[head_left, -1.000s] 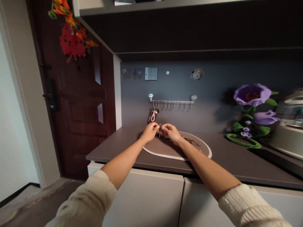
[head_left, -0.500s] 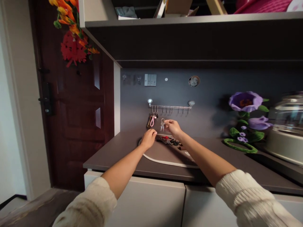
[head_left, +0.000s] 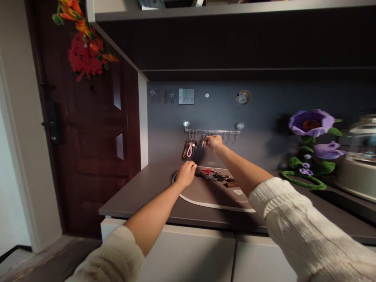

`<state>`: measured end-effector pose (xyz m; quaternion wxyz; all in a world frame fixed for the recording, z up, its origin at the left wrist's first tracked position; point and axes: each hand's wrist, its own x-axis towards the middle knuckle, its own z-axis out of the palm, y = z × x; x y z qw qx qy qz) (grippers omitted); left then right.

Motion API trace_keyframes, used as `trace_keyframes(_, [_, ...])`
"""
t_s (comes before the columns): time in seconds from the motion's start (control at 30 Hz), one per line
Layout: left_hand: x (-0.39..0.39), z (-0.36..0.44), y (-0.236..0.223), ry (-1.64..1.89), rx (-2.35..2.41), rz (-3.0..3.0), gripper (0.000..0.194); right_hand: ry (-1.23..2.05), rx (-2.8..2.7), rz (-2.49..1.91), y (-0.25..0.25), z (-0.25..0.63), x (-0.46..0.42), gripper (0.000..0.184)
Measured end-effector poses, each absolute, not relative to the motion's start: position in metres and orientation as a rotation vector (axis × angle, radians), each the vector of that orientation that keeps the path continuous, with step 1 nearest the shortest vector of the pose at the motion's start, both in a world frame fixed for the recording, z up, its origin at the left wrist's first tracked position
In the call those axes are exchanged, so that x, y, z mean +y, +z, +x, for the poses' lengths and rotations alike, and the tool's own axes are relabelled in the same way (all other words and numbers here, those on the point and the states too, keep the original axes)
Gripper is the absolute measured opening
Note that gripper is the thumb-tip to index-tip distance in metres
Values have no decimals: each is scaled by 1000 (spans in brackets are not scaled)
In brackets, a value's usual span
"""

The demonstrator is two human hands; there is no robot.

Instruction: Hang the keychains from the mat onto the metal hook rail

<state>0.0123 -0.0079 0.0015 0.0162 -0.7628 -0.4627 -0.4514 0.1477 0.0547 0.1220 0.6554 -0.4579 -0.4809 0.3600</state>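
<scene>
My right hand point(head_left: 215, 142) pinches a bunch of keys point(head_left: 203, 141) by its ring, up at the hooks of a clear wall-mounted hook rail point(head_left: 213, 132). Whether the ring touches a hook I cannot tell. Left of it, several keys with a pink strap point(head_left: 190, 149) and a dark patterned fob point(head_left: 185, 150) hang from the rail's left hooks. My left hand point(head_left: 186, 173) is closed low over the mat's left edge; what its fingers hold, if anything, is hidden. Beside it, more keys and a red item point(head_left: 206, 171) lie on the brown mat point(head_left: 211, 194).
The mat lies on a dark counter point(head_left: 129, 190) under an overhanging shelf point(head_left: 235, 43). To the right stand a purple fabric flower point(head_left: 311, 123) and a domed appliance point(head_left: 358, 164). A brown block point(head_left: 232, 184) rests on the mat. At left is a dark red door point(head_left: 85, 156).
My right hand has risen with the keys from below the rail to its hooks. My left hand has barely moved. The view has tilted slightly downward.
</scene>
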Motion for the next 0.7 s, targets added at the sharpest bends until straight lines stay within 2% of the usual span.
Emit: trace_keyframes(0.7, [-7, 12, 3, -1383, -1519, -2350, 20, 778, -963, -1207, 99, 146, 90, 3])
